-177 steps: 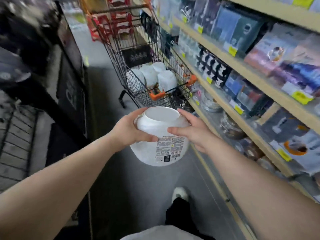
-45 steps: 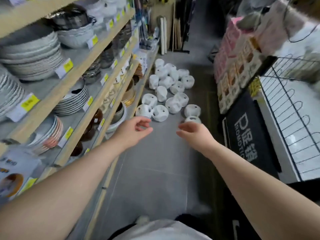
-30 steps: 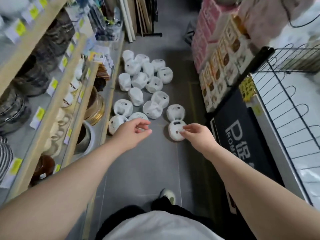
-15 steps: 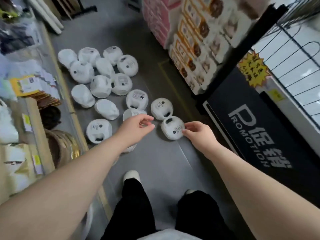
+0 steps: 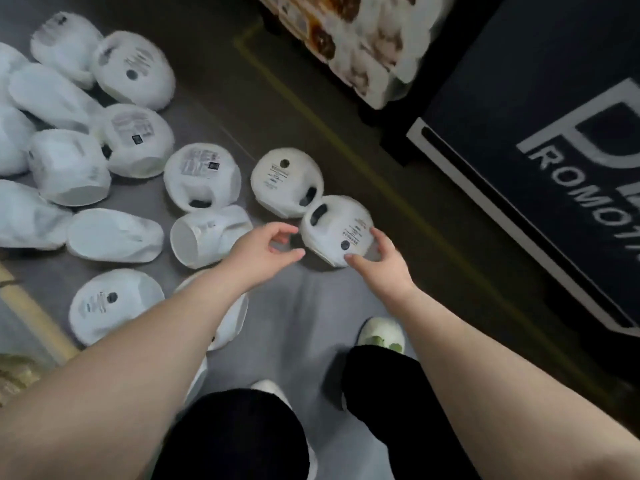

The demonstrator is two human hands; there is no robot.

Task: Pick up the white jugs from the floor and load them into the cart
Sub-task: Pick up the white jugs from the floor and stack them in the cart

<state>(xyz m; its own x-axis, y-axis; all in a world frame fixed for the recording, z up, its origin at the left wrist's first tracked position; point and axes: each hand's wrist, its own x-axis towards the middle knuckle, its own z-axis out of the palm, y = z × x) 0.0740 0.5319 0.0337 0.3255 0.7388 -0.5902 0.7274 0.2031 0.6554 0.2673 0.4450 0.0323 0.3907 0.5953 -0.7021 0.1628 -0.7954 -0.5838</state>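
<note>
Several white jugs lie scattered on the grey floor, most of them to the left. The nearest jug (image 5: 334,226) lies on its side with its label up, next to another jug (image 5: 285,181). My right hand (image 5: 381,268) cups its near right edge, thumb and fingers curled round it. My left hand (image 5: 256,251) hovers just left of that jug, fingers loosely bent and holding nothing. More jugs lie under and beside my left forearm, one open-mouthed (image 5: 204,240) and one near the shelf (image 5: 114,304). The cart is out of view.
A black promotion stand (image 5: 554,133) fills the right side, with stacked printed boxes (image 5: 363,39) behind it. A yellow floor line (image 5: 311,109) runs along the aisle. A shelf base edge (image 5: 31,317) sits at the lower left. My shoes (image 5: 381,336) stand just below the hands.
I have turned from the cart, walked up the aisle and bent down over the jugs. Both hands have come down to the nearest jug, and my right hand now wraps its edge.
</note>
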